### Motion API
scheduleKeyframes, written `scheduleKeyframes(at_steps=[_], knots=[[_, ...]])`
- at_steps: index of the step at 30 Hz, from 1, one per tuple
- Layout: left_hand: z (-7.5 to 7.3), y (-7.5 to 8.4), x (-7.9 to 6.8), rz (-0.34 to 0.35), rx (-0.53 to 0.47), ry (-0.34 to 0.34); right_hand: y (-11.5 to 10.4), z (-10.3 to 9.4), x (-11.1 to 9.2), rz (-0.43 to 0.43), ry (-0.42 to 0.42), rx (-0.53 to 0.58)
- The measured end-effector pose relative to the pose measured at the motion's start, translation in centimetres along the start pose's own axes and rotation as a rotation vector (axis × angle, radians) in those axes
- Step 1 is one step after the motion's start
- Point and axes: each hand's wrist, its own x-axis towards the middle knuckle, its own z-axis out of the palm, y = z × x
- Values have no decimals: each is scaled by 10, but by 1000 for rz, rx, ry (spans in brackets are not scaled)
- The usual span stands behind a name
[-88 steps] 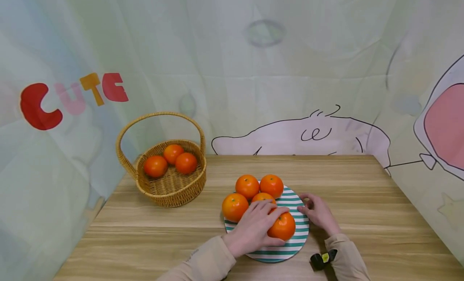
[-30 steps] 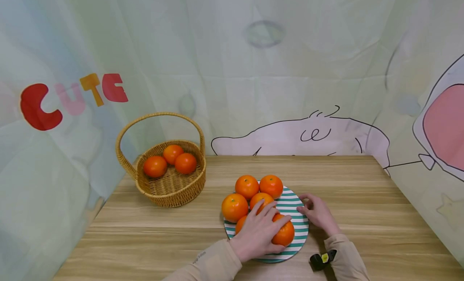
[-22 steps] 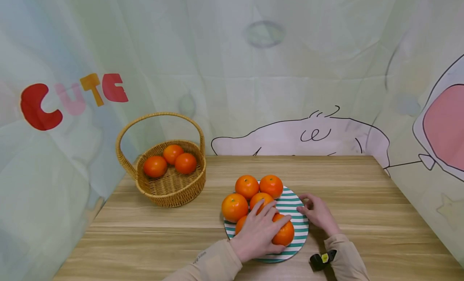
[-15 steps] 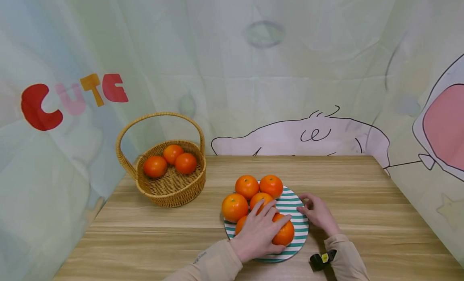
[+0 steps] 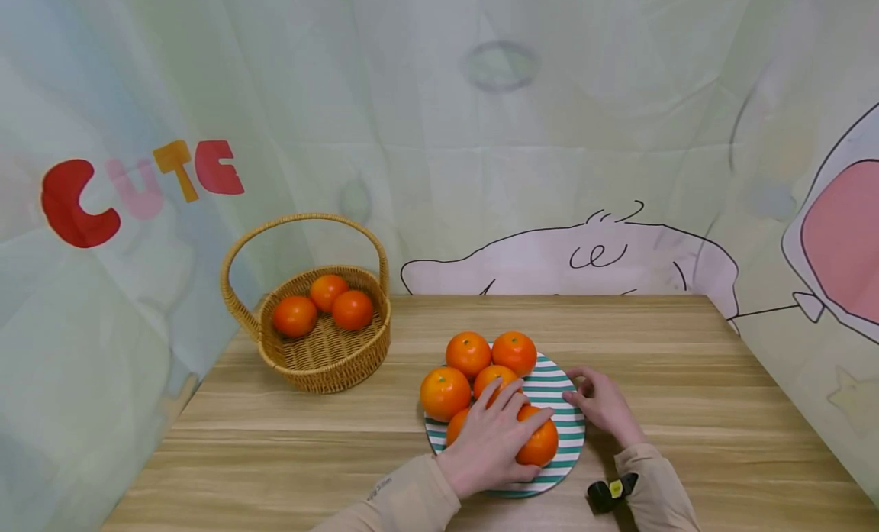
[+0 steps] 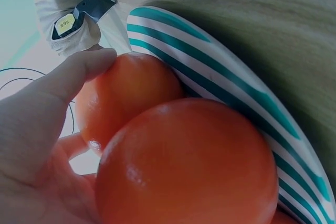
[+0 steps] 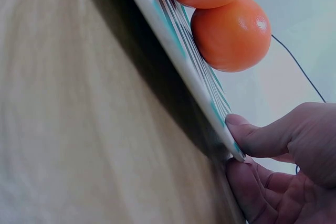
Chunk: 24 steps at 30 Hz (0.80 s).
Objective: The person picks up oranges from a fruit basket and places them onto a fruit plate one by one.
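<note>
A round plate [image 5: 566,440] with green and white stripes carries several oranges. My left hand [image 5: 489,449] grips the orange [image 5: 539,439] at the plate's front right, its thumb and fingers around the fruit. In the left wrist view the thumb lies on that orange [image 6: 131,93], while a larger-looking orange [image 6: 194,166] sits nearer the camera by the palm. In the head view the hand partly covers the front-left orange [image 5: 456,425]. At the right rim, my right hand [image 5: 603,404] pinches the plate between thumb and fingers. The right wrist view shows the rim [image 7: 237,153] between them, above the table surface.
A wicker basket [image 5: 357,364] with a tall handle stands at the back left of the wooden table [image 5: 302,440], holding three oranges [image 5: 328,293]. Printed curtains [image 5: 439,188] enclose the table's back and sides. A black strap device [image 5: 607,494] is on the right wrist.
Over about three seconds my left hand has shifted slightly toward me with its orange, uncovering part of the front-left orange. During the last second almost nothing has moved; the right hand stays at the rim.
</note>
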Motion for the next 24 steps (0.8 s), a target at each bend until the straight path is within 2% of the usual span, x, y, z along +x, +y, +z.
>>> scheduleKeyframes(at_steps=[8, 11, 13, 16, 19, 21, 24], knots=[[0, 0, -2, 11, 23, 12, 1, 0, 0, -13, 3, 0], [-2, -3, -3, 7, -36, 9, 1, 0, -1, -9, 2, -3], [-6, -7, -4, -10, -122, 20, 0, 0, -1, -10, 2, -5], [-13, -19, -6, -61, -316, 77, 0, 0, -1, -6, 0, -7], [-20, -38, -8, -145, -531, 182, 0, -1, -1, -2, -4, -3], [-24, -52, -10, -224, -673, 246, 0, -1, 0, 1, -6, -1], [-28, -73, -13, -319, -825, 345, 1, -1, 0, 5, -9, 4]])
